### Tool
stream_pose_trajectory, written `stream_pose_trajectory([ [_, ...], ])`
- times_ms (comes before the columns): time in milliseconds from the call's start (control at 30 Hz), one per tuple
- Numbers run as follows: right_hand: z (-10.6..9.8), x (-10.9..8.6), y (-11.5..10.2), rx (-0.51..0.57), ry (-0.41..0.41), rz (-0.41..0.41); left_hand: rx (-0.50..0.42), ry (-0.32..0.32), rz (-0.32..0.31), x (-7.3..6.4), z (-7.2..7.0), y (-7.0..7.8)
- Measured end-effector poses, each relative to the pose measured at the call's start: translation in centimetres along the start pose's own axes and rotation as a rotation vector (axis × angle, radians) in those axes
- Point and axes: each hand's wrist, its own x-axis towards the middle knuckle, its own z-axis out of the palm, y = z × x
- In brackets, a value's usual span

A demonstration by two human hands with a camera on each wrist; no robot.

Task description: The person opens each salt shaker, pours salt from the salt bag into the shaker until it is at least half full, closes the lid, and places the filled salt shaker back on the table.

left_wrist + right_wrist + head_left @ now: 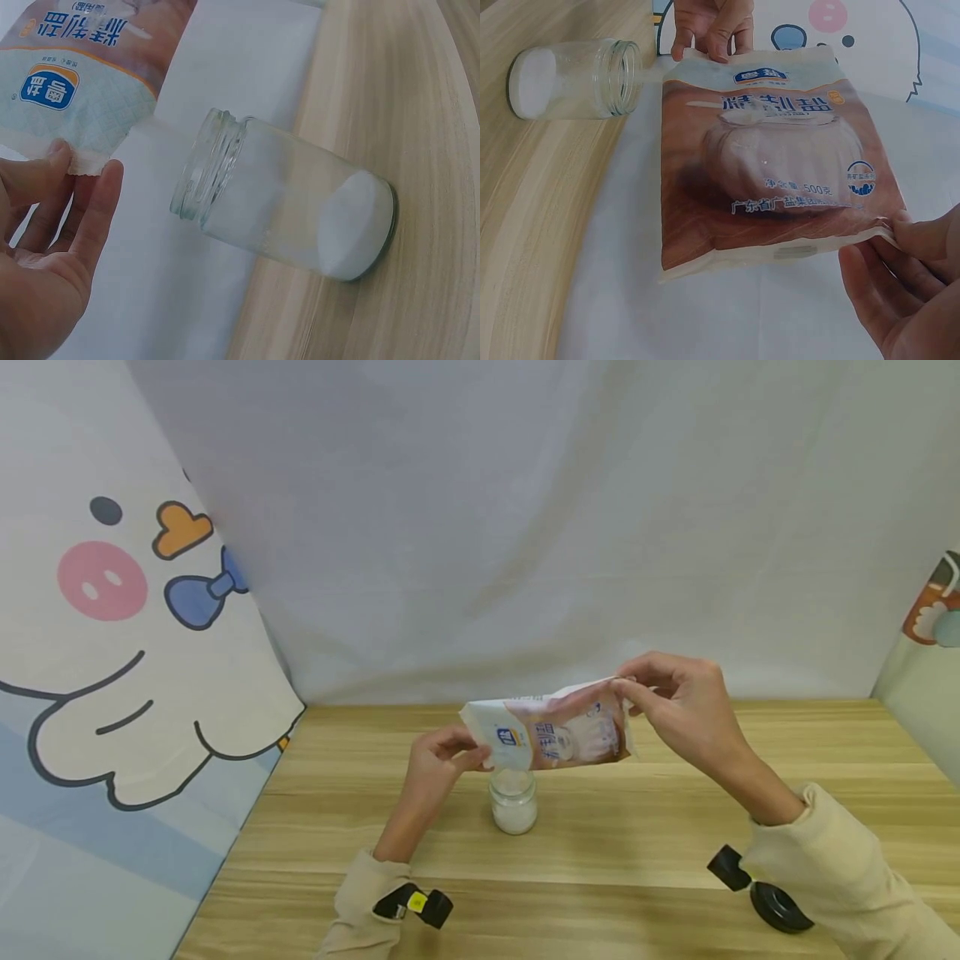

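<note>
Hands first, from the head view: your left hand (442, 758) pinches the lower corner of the bag (551, 733), and your right hand (678, 702) pinches its raised far end, so the bag hangs tilted between them. Just below your left fingertips stands the jar (513, 800) on the table (675, 827), partly filled with white grains

Left wrist view: thumb and fingers (94, 206) clamp the bag's corner (79, 112), the jar's open mouth (206, 169) just beside them

Right wrist view: your fingers (911, 244) grip the bag's sealed edge (780, 251); a thin white stream runs from the far corner into the jar (574, 79)
</note>
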Motion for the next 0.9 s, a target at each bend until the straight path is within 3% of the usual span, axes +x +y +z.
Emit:
stream_pose_trajectory([
  [900, -0.03, -0.02, -0.11, -0.009, 0.002, 0.001, 0.007, 0.008, -0.017, -0.09, 0.02, 0.12],
])
